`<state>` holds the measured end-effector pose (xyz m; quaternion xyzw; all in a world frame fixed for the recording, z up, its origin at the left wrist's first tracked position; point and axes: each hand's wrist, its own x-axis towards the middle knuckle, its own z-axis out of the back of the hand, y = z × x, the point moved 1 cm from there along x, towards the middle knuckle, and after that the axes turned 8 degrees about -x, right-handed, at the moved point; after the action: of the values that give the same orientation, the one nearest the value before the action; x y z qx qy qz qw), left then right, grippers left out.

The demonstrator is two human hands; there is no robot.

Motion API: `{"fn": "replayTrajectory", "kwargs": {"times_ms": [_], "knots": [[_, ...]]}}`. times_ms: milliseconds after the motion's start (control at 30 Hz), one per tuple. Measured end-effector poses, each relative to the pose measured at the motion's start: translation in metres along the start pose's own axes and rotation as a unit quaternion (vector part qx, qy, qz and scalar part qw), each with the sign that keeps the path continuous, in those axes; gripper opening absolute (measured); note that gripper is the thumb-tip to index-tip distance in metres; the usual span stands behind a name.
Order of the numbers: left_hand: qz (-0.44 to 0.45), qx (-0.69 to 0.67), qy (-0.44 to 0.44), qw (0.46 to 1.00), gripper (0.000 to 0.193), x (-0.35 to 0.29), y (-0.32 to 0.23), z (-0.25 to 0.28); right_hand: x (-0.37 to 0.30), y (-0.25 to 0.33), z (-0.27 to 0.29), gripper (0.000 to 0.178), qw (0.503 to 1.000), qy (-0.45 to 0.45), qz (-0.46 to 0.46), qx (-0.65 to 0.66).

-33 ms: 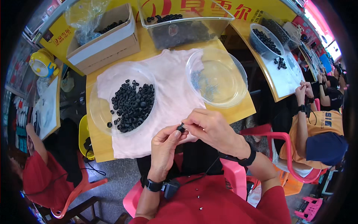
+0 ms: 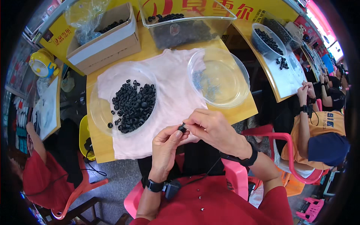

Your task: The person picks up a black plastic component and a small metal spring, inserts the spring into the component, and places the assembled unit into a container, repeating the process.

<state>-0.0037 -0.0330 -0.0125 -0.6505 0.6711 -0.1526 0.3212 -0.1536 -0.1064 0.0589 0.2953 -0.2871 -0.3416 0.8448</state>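
Note:
Just past the near edge of the table, my left hand (image 2: 167, 144) pinches a small black plastic part (image 2: 182, 128) between thumb and fingers. My right hand (image 2: 213, 131) is closed at the same part, fingertips pressed together against it; anything tiny between them is hidden. To the left, a round clear tub (image 2: 98, 122) holds a heap of black plastic parts (image 2: 133, 105). A second round clear tub (image 2: 238, 99), at the right, contains small, shiny, pale pieces (image 2: 205, 85). Both tubs rest on a pale pink cloth (image 2: 172, 86) that looks like a shirt.
Along the back of the table (image 2: 101, 150) stand a cardboard box (image 2: 108, 48) and a rectangular clear bin (image 2: 187, 32) with more black parts. A yellow bucket (image 2: 84, 138) is at the left. Co-workers sit on both sides, one in an orange shirt (image 2: 322, 127) at the right.

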Motion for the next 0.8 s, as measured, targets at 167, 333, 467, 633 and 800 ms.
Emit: {"fn": "replayTrajectory", "kwargs": {"times_ms": [167,333,467,633,800], "knots": [[0.006,-0.023,0.003,1.000,0.017,0.005,-0.004,-0.001,0.008,-0.002,0.003,0.010,0.992,0.047,-0.084,0.077],[0.013,-0.043,-0.008,0.999,0.018,0.006,-0.003,0.002,0.012,-0.005,0.004,0.009,0.995,0.048,-0.071,0.047],[0.011,-0.047,-0.013,0.999,0.018,0.007,-0.004,0.000,0.013,-0.005,0.003,0.009,0.992,0.051,-0.093,0.069],[0.005,-0.042,-0.003,0.999,0.016,0.008,-0.003,0.003,0.014,-0.007,0.000,0.008,1.000,0.024,-0.011,0.015],[-0.001,-0.033,-0.013,0.999,0.014,0.010,-0.004,-0.002,0.006,-0.012,-0.012,0.009,1.000,0.007,-0.023,0.009]]}}
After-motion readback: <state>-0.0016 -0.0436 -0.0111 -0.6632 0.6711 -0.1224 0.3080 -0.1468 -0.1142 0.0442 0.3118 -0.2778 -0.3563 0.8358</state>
